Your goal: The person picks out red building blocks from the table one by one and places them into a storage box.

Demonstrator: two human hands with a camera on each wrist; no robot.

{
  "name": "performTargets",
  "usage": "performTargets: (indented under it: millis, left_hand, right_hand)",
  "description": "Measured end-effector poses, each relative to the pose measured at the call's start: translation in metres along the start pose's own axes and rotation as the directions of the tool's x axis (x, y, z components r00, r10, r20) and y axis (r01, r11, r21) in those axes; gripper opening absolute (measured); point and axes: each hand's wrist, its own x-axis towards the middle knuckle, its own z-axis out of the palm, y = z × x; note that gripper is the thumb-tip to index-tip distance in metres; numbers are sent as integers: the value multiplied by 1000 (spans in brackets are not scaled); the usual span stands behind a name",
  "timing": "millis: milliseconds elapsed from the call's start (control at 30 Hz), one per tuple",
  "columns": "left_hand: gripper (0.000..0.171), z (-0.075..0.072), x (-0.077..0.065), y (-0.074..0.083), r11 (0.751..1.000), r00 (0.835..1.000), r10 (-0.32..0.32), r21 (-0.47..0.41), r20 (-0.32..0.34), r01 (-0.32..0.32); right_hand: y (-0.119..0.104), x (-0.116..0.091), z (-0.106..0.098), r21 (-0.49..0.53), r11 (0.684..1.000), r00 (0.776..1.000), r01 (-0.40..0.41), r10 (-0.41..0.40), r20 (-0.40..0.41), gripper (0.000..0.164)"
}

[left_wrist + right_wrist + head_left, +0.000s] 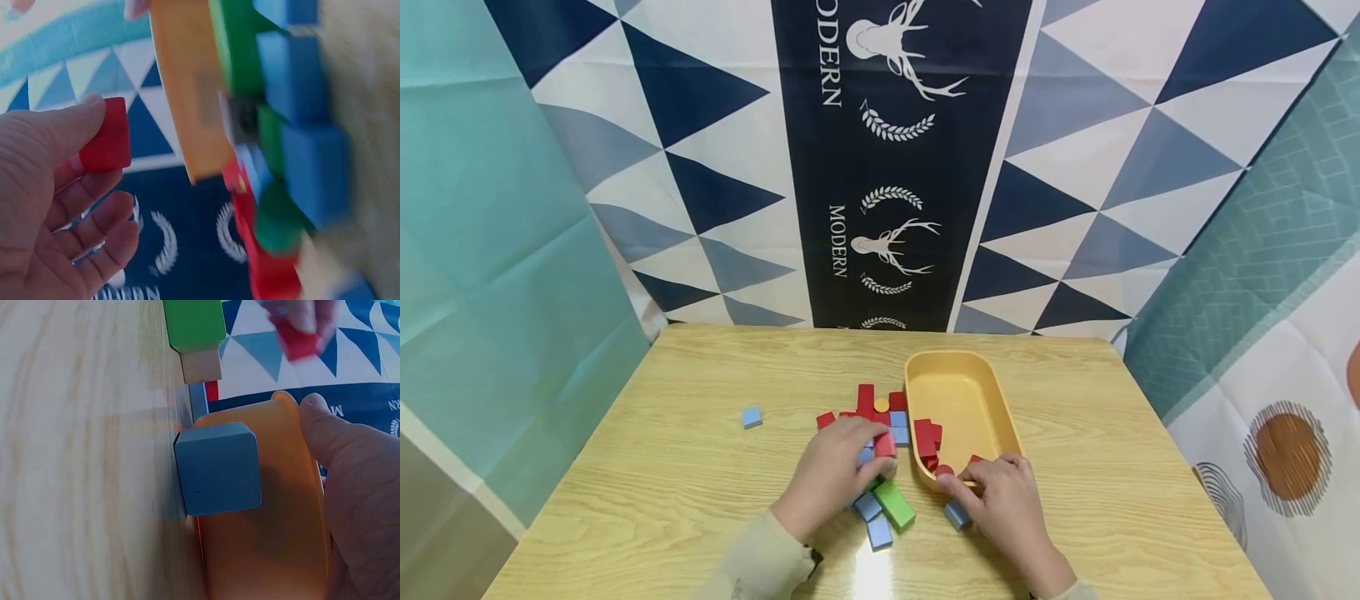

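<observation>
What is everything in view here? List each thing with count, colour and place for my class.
Wood-grain table: one, yellowish, foreground.
Rounded rectangular plastic-looking tray: one, orange, on the table.
Small solid blocks: several, red, inside the tray.
Squarish block: one, red, held left of the tray.
Loose angular red blocks: several, red, left of the tray.
Angular blue blocks: several, blue, scattered around the tray's left and near sides.
Green blocks: several, green, left of the tray.
Round block: one, yellow, among the loose red blocks.
Triangle-patterned cloth backdrop: one, navy-blue-white, behind.
Left hand: one, pinching the squarish block.
Right hand: one, at the tray's near rim.
</observation>
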Motion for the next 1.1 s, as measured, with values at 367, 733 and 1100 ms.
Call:
performTargets:
  millis: [367,733,1100]
  left_hand:
    - [44,37,61,29,992,987,121,34,103,-125]
    - [45,62,68,29,986,975,79,130,209,-107]
    - [37,68,59,25,981,982,126,131,139,-145]
  right_hand:
    - [-3,1,2,-1,998,997,60,-60,-39,30]
    - [-2,3,2,1,997,994,75,-75,-79,30]
    - [-1,1,1,-11,999,998,36,-37,-48,31]
